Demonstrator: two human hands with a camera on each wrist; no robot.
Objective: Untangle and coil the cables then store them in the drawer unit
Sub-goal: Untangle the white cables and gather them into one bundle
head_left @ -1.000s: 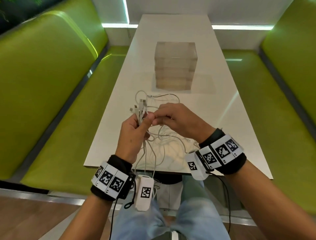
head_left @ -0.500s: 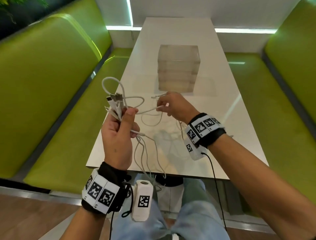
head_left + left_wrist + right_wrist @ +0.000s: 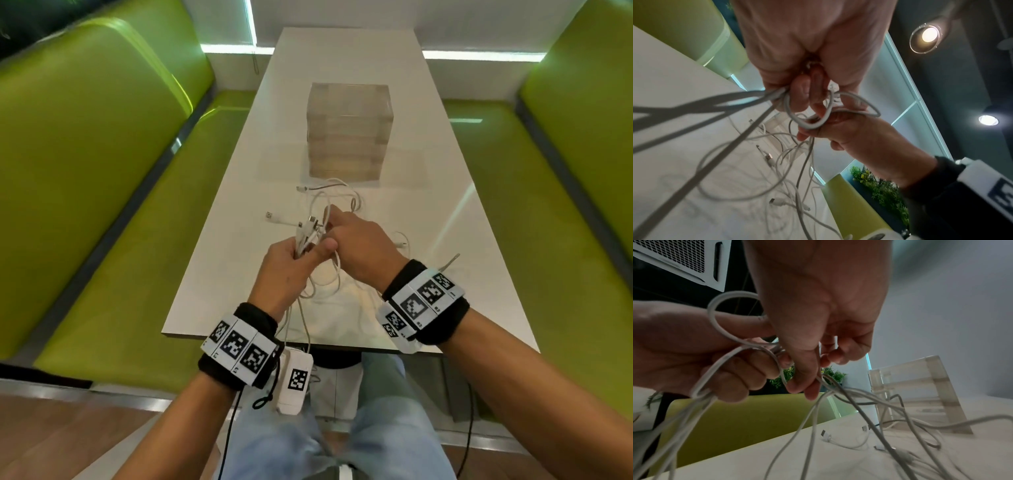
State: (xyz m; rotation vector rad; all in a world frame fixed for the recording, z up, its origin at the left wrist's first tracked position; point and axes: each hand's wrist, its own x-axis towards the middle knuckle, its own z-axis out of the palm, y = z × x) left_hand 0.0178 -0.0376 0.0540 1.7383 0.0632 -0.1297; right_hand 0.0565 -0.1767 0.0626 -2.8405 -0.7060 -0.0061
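The white cables lie as one loose tangle on the table on the near side of the drawer unit, with several plug ends gathered and lifted above the rest. The left hand is closed round that gathered bunch, thumb pressed over it, and strands trail from it down past the table's near edge. The right hand sits right against the left, its thumb and fingers pinching a strand just beside the bunch. Loops cross each other below both hands, so a firm pull on the pinched strand would probably cinch a knot rather than free it. A sharp tug could also drag the loose plugs lying toward the drawer unit across the table, or pull a connector out of the left hand's hold. The strands hanging off the near edge may snag on the wrist gear. The drawer unit looks closed, so storing has not begun.
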